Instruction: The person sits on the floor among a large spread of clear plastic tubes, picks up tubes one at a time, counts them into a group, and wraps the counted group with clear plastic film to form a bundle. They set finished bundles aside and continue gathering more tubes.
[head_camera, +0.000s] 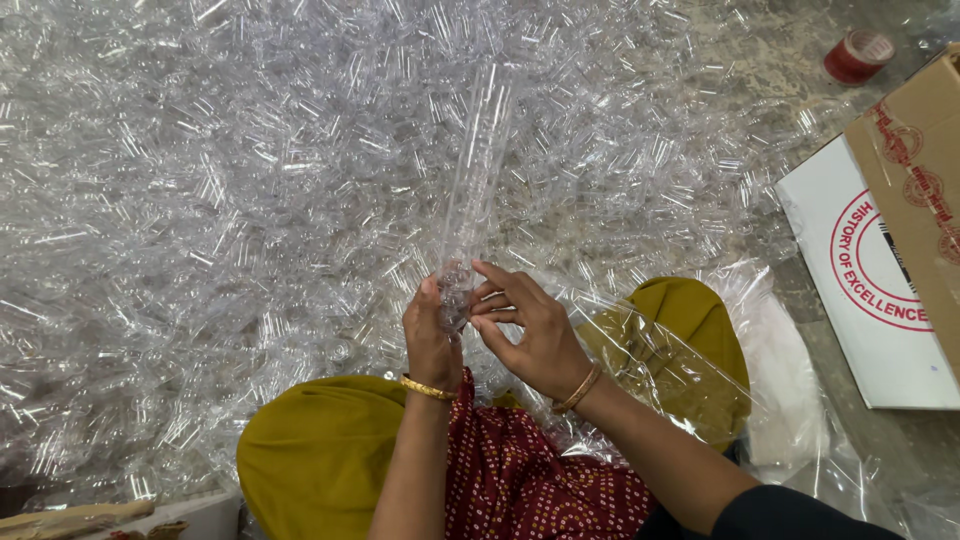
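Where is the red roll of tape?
In the head view, the red tape roll lies on the floor at the top right, just past the clear plastic pile and above the cardboard box.

Floor – clear plastic tubes, tape roll

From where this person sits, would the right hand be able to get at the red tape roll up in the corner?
Probably not without leaning. The red tape roll lies far off on the floor beyond the cardboard box, while the right hand is busy at the clear tube stack.
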